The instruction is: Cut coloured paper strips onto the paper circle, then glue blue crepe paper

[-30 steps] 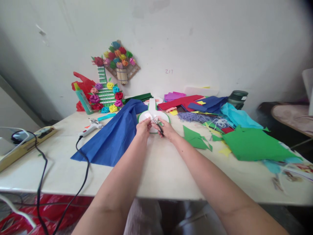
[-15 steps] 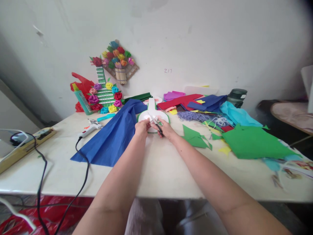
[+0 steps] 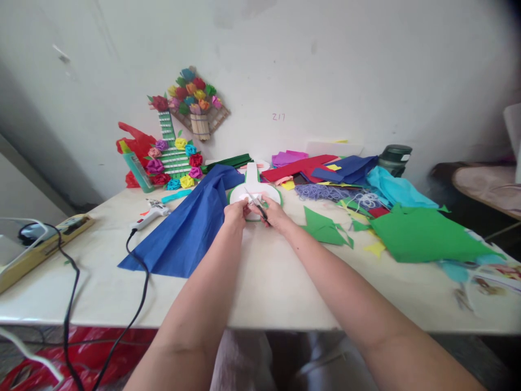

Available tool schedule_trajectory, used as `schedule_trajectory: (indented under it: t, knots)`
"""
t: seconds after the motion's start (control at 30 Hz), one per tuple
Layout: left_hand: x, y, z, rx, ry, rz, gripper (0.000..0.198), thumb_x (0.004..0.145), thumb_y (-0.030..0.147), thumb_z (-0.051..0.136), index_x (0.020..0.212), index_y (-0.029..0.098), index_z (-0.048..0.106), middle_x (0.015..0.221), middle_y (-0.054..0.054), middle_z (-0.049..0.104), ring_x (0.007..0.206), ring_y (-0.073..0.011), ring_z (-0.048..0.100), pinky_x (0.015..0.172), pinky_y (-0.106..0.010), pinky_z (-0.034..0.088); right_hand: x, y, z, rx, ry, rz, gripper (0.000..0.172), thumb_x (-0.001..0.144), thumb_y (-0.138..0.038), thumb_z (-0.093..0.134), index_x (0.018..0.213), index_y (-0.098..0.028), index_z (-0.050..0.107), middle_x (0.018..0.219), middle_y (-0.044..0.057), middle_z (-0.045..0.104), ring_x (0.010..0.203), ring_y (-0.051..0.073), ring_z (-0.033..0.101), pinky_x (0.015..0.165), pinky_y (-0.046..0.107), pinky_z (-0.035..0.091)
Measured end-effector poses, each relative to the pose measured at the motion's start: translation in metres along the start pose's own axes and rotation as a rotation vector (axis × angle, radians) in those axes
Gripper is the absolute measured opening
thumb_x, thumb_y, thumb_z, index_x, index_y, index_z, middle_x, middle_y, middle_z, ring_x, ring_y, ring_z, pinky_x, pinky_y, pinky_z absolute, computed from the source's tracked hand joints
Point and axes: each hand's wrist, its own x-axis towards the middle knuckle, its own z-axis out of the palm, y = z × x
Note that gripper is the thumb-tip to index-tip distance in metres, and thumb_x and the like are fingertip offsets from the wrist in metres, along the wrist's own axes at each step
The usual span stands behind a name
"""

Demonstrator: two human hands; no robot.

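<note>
My right hand [image 3: 277, 215] is closed around the dark handles of a pair of scissors [image 3: 264, 212], whose thin blades point up and to the left. My left hand [image 3: 235, 213] is closed, its fingertips pinching a small whitish piece [image 3: 254, 196] beside the blades; its material is too small to tell. Both hands are over the lower end of a white guitar-shaped cutout [image 3: 252, 175] with a green edge, flat on the table. Left of my left hand, a sheet of blue paper [image 3: 179, 233] is spread out.
A glue gun [image 3: 148, 214] with a black cord and a green glue bottle [image 3: 136, 169] are at the left. Behind them stands a flower-trimmed green guitar shape [image 3: 176, 157]. Green paper [image 3: 431, 236], tangled purple yarn [image 3: 325, 193] and a dark jar [image 3: 394, 160] occupy the right.
The scissors have shifted slightly, and the whitish piece at the fingertips shows more. Both hands stay nearly in place; the view has moved a little.
</note>
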Motion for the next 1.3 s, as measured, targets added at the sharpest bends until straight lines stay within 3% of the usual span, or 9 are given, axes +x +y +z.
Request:
schedule_trajectory:
  t: [0.13, 0.33, 0.53, 0.73, 0.97, 1.13, 1.3]
  knots:
    - [0.003, 0.000, -0.002, 0.034, 0.033, -0.009, 0.017, 0.061, -0.001, 0.063, 0.056, 0.010, 0.052, 0.046, 0.002, 0.050, 0.041, -0.0068, 0.048, 0.048, -0.021, 0.047, 0.004, 0.006, 0.000, -0.054, -0.023, -0.064, 0.088, 0.064, -0.047, 0.067, 0.136, -0.013, 0.029, 0.051, -0.007, 0.045, 0.037, 0.006, 0.036, 0.031, 0.017, 0.028]
    - [0.002, 0.002, -0.003, 0.088, 0.060, -0.036, 0.015, 0.062, 0.000, 0.063, 0.057, 0.010, 0.053, 0.045, 0.001, 0.050, 0.041, -0.0077, 0.049, 0.047, -0.021, 0.046, 0.005, 0.008, 0.003, -0.124, -0.036, -0.111, 0.075, 0.064, -0.045, 0.067, 0.127, -0.015, 0.042, 0.053, -0.006, 0.047, 0.036, 0.006, 0.035, 0.030, 0.017, 0.028]
    - [0.001, 0.004, -0.003, 0.105, 0.066, -0.045, 0.015, 0.062, -0.001, 0.062, 0.056, 0.009, 0.053, 0.044, 0.001, 0.050, 0.040, -0.0073, 0.048, 0.046, -0.020, 0.045, 0.009, 0.012, 0.003, -0.168, -0.028, -0.111, 0.080, 0.064, -0.043, 0.068, 0.132, -0.014, 0.037, 0.058, -0.005, 0.051, 0.036, 0.005, 0.036, 0.030, 0.018, 0.029]
    - [0.003, 0.003, -0.004, 0.139, 0.068, -0.030, 0.015, 0.062, 0.001, 0.062, 0.055, 0.010, 0.052, 0.044, -0.001, 0.051, 0.039, -0.0079, 0.049, 0.042, -0.018, 0.042, 0.012, 0.014, 0.004, -0.218, -0.015, -0.117, 0.072, 0.064, -0.040, 0.068, 0.128, -0.019, 0.042, 0.057, -0.006, 0.052, 0.036, 0.005, 0.036, 0.033, 0.018, 0.032]
    - [0.003, 0.005, -0.008, 0.169, 0.090, 0.056, 0.011, 0.067, 0.004, 0.057, 0.065, 0.012, 0.050, 0.043, 0.002, 0.050, 0.040, -0.0091, 0.052, 0.042, -0.018, 0.043, 0.010, 0.011, 0.003, -0.121, -0.052, -0.090, 0.078, 0.060, -0.041, 0.072, 0.128, -0.018, 0.041, 0.054, -0.007, 0.048, 0.038, 0.006, 0.038, 0.032, 0.017, 0.033]
    - [0.005, 0.007, -0.010, 0.148, 0.021, 0.129, 0.010, 0.073, 0.004, 0.048, 0.078, 0.013, 0.048, 0.046, 0.001, 0.054, 0.043, -0.0115, 0.057, 0.044, -0.020, 0.046, -0.002, -0.001, -0.002, 0.023, -0.150, -0.018, 0.079, 0.066, -0.046, 0.067, 0.132, -0.018, 0.035, 0.049, -0.008, 0.047, 0.038, 0.007, 0.042, 0.034, 0.018, 0.037]
    - [0.003, 0.007, -0.012, 0.165, -0.156, 0.186, 0.005, 0.070, 0.008, 0.052, 0.073, 0.011, 0.051, 0.045, 0.003, 0.052, 0.038, -0.0078, 0.052, 0.047, -0.022, 0.049, -0.005, -0.003, -0.007, 0.087, -0.192, 0.012, 0.074, 0.071, -0.044, 0.062, 0.133, -0.017, 0.032, 0.045, -0.008, 0.047, 0.038, 0.008, 0.044, 0.036, 0.019, 0.040]
